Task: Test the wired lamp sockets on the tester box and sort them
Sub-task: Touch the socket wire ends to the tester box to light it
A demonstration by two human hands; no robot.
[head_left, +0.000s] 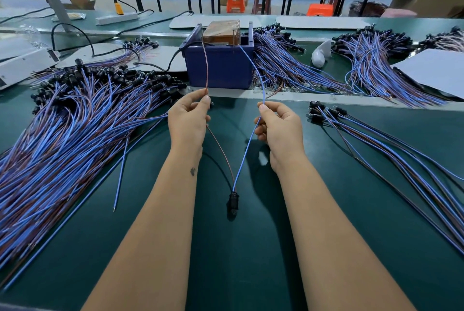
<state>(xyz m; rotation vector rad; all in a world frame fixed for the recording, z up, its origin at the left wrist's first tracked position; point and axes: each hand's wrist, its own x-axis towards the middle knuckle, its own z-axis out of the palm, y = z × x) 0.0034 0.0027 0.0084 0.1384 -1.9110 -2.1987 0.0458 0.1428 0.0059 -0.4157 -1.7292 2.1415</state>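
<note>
The left hand [188, 120] pinches one brown wire [207, 67] between thumb and forefinger, and the right hand [277, 126] pinches one blue wire [253, 64] the same way. Both wires run up to the blue tester box [221, 67] and down to a single black lamp socket [233, 201] hanging between the forearms above the green table [226, 260]. One large heap of wired sockets [75, 120] lies left; a small group of about five [326, 111] lies right.
</note>
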